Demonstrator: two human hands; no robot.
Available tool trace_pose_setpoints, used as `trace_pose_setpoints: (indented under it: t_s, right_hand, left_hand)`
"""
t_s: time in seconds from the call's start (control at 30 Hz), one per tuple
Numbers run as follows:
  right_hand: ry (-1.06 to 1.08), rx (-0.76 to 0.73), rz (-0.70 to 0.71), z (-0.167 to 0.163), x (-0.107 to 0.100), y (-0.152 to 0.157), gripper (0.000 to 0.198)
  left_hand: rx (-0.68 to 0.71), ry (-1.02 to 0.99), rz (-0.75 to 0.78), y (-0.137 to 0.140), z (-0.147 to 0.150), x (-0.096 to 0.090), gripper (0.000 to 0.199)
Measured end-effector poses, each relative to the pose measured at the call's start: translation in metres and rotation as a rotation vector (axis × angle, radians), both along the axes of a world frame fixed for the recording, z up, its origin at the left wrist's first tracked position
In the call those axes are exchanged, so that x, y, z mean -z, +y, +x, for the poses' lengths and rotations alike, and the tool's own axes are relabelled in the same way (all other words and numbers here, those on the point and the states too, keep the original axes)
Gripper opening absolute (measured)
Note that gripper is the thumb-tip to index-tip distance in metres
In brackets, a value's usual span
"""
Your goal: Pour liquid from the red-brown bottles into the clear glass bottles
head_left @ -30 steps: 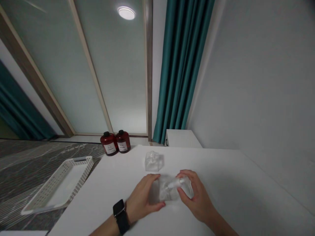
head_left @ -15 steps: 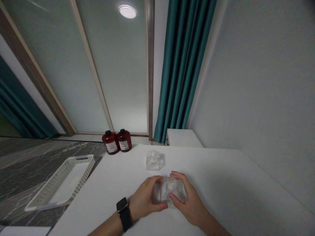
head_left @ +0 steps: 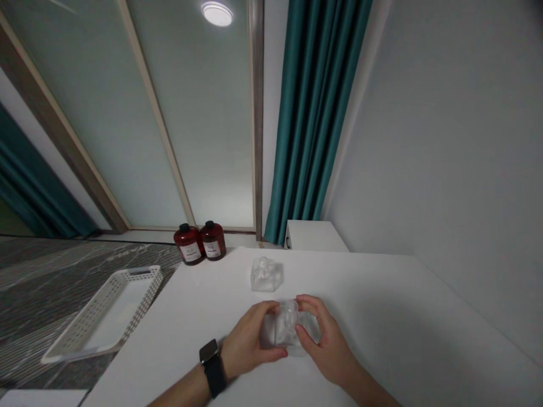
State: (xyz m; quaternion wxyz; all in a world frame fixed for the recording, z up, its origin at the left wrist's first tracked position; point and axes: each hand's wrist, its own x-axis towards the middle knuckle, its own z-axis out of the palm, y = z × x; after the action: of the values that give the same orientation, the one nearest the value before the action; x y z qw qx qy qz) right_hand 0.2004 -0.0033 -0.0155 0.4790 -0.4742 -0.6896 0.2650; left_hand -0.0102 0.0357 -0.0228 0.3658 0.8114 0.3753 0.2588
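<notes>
On the white table, a clear square bottle [head_left: 285,327] with a round knob-like top lies between my two hands. My left hand [head_left: 253,339] wears a black watch [head_left: 212,367] and grips the bottle's left side, thumb at the near edge and fingers at the far edge. The fingers of my right hand [head_left: 326,339] curl around the right of the round top [head_left: 290,308], thumb and forefinger close against it. Glare and the fingers hide whether top and body are one piece. Just beyond stands a similar clear square bottle [head_left: 263,275], touched by neither hand.
Two dark red bottles [head_left: 190,246] with black caps and white labels stand at the table's far left corner. A white perforated basket [head_left: 91,311] is left of the table, lower down. A white cabinet [head_left: 316,234] stands beyond the far edge; a wall [head_left: 462,141] runs along the right.
The round top has tipped or shifted to the left and away from me, and my right thumb has moved slightly right and up. My left hand keeps its hold.
</notes>
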Motion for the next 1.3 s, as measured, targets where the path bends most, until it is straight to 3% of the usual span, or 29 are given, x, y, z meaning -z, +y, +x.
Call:
trace_pose_setpoints:
  t_s: [0.27,0.43,0.7,0.93,1.3]
  right_hand:
    - [-0.015,0.032,0.033,0.001,0.001,-0.001,0.048]
    - [0.038,-0.054,-0.031,0.004,0.003,-0.003,0.052]
    - [0.124,-0.063,-0.123,0.002,0.009,-0.001,0.057]
    - [0.150,-0.054,-0.065,0.002,0.010,0.001,0.053]
    - [0.115,-0.103,-0.107,0.003,0.009,-0.001,0.059]
  left_hand:
    - [-0.005,-0.005,0.004,0.000,0.000,-0.001,0.074]
    - [-0.004,-0.011,0.008,0.001,0.000,0.000,0.074]
    - [-0.017,-0.029,-0.045,0.000,0.001,-0.005,0.069]
    - [-0.011,-0.019,-0.060,0.002,0.001,-0.007,0.067]
    - [0.005,-0.033,-0.063,0.003,-0.001,-0.006,0.069]
